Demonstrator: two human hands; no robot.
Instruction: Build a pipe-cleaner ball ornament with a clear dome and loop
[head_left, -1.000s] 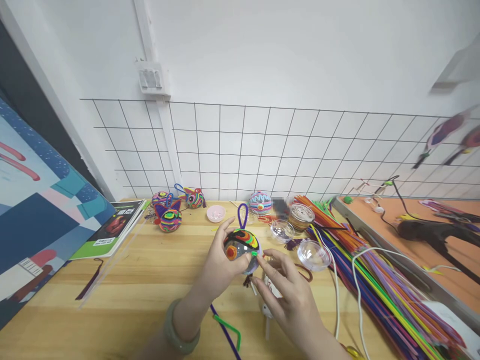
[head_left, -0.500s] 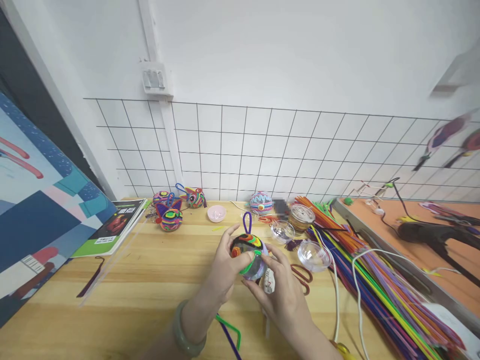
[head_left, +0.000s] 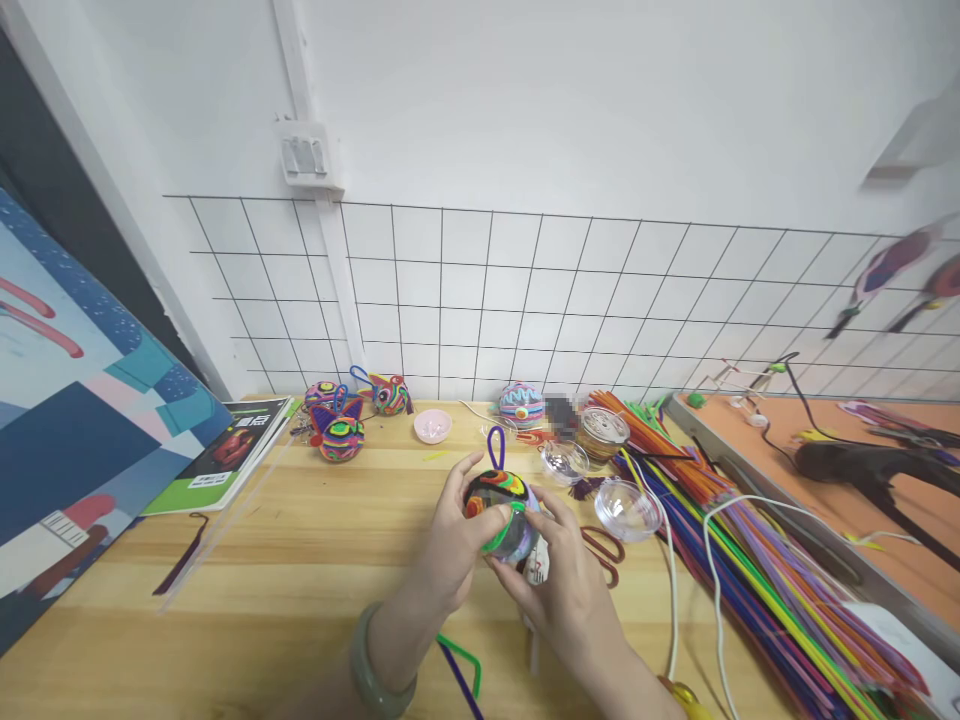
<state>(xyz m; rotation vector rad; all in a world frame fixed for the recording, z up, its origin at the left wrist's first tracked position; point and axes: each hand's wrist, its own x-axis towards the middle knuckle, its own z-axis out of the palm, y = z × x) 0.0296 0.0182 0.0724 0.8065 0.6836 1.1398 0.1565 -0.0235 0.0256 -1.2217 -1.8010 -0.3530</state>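
Note:
Between both hands, above the table, is a clear plastic ball (head_left: 517, 540) partly covered with coloured pipe cleaners, with a purple loop (head_left: 496, 447) on top. My left hand (head_left: 450, 540) grips its left side, the thumb pressing on the front near a green strip. On the right side, my right hand (head_left: 566, 570) pinches at the green strip with thumb and fingers. A green pipe cleaner (head_left: 466, 650) and a purple one (head_left: 459, 680) lie below the hands. Partly hidden behind my right hand are a white printed object (head_left: 537, 562) and brown-handled scissors (head_left: 602, 552).
Finished pipe-cleaner balls (head_left: 339, 437) stand at the back left, another (head_left: 520, 404) at the back middle. A pink bowl (head_left: 433, 427), clear half-shells (head_left: 628, 510) and a spool (head_left: 604, 430) sit nearby. Bundled pipe cleaners (head_left: 757, 560) and a white cable (head_left: 673, 590) lie right; a magazine (head_left: 232, 455) lies left.
Hardly anything differs. Both hands and the ball have shifted very slightly to the right, with the same grip kept on the ball.

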